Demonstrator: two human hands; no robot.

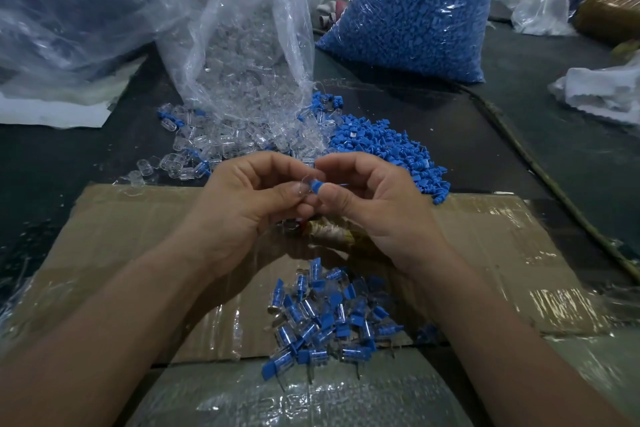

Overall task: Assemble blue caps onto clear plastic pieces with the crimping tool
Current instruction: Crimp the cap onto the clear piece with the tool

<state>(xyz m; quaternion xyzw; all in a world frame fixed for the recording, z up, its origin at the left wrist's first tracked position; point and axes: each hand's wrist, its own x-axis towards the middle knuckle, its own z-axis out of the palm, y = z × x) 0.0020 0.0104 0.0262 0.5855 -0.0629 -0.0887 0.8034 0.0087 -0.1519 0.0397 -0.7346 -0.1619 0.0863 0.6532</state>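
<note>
My left hand pinches a small clear plastic piece between thumb and fingers. My right hand pinches a blue cap against that piece; the two parts touch end to end. Below my hands lies the crimping tool, mostly hidden, with a metal end and a tape-wrapped handle. A heap of assembled blue-and-clear parts lies on the taped cardboard near me. Loose clear pieces and loose blue caps are piled beyond my hands.
An open bag of clear pieces spills onto the dark table. A full bag of blue caps stands at the back right. Another large plastic bag fills the back left. White cloth lies at the right edge.
</note>
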